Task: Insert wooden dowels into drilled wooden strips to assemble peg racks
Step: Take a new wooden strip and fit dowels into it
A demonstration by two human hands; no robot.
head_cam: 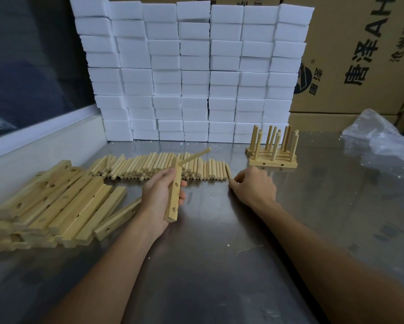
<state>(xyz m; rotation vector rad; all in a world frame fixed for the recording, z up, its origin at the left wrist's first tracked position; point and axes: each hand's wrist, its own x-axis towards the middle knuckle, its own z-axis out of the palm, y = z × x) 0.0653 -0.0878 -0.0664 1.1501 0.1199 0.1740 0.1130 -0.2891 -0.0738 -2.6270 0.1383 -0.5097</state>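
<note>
My left hand (160,195) grips a drilled wooden strip (173,202) held nearly upright above the steel table. One dowel (196,155) sticks out of the strip's top hole, slanting up to the right; two lower holes show bare. My right hand (254,187) reaches to the right end of a row of loose dowels (159,168), its fingertips pinching the last dowel (229,171) there. A heap of drilled strips (56,204) lies at the left.
A stack of finished peg racks (273,148) stands at the back right. A wall of white foam blocks (194,71) lines the back of the steel table (219,242). Cardboard boxes (359,54) and a crumpled clear plastic bag (378,136) sit to the right.
</note>
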